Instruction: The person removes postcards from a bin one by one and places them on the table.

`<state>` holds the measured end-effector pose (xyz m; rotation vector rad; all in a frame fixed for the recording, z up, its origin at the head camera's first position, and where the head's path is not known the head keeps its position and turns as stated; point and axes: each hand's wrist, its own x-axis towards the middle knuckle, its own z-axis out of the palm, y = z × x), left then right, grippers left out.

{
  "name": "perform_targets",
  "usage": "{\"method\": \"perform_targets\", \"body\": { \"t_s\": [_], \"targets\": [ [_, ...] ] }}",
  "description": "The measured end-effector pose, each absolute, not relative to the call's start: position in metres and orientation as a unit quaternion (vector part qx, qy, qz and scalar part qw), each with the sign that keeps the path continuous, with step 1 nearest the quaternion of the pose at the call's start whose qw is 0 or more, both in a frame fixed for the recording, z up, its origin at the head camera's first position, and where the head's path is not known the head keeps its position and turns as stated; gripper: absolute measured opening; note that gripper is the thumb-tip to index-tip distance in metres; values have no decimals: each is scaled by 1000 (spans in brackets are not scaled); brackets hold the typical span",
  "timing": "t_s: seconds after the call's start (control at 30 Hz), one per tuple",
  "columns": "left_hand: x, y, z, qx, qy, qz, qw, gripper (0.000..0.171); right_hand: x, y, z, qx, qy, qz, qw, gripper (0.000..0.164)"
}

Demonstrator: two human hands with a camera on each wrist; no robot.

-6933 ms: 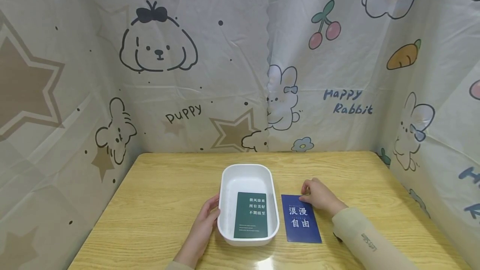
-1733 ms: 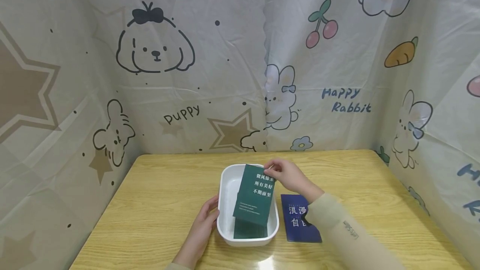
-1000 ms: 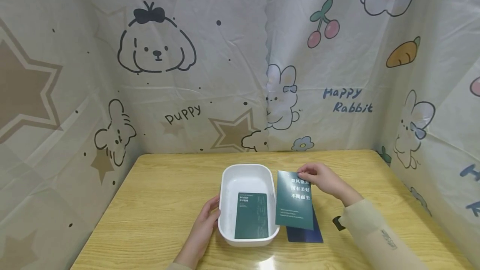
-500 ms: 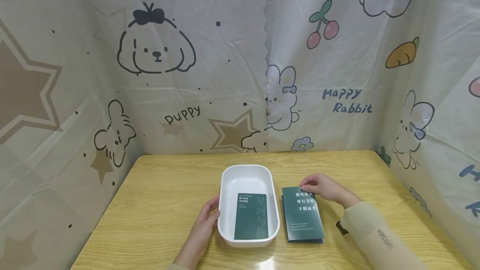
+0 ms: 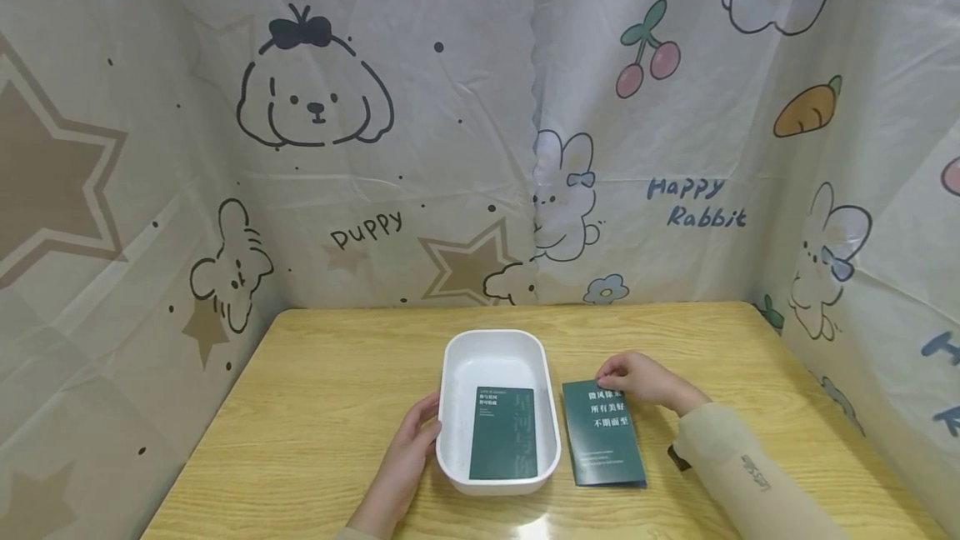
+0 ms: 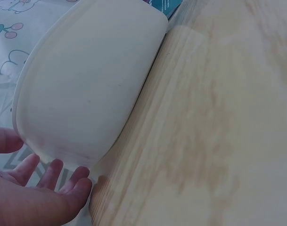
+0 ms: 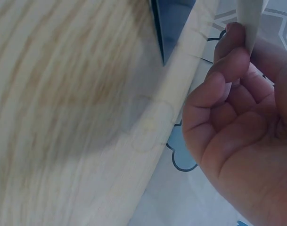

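A white plastic tray (image 5: pixel 498 486) stands on the table, with a dark green card (image 5: pixel 502 432) flat inside it. My left hand (image 5: pixel 408 444) rests against the tray's left wall; in the left wrist view its fingertips touch the outside of the tray (image 6: pixel 86 80). To the right of the tray lies another green card (image 5: pixel 603 436) with white lettering. It covers nearly all of a blue card, whose edge shows at the bottom. My right hand (image 5: pixel 648 379) pinches the top edge of this green card between thumb and fingers. In the right wrist view the hand (image 7: pixel 242 108) holds a pale edge.
The wooden table (image 5: pixel 337 390) ends at a printed curtain (image 5: pixel 405 148) behind it and on both sides. A black strap (image 5: pixel 678 458) shows under the right sleeve (image 5: pixel 742 465).
My right hand lifted the lettered green card out of the tray, moved it right and lowered it onto the blue card. A different green card now shows inside the tray. The left hand stayed put.
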<state>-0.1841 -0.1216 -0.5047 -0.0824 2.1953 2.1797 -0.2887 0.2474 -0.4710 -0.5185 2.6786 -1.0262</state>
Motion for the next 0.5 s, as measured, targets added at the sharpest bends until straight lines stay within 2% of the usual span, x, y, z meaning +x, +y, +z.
{"method": "perform_targets", "body": {
  "t_s": [0.5],
  "targets": [
    [-184, -121, -504, -26, 706, 708, 26, 48, -287, 240, -479, -148, 935, -314, 75, 7]
  ]
}}
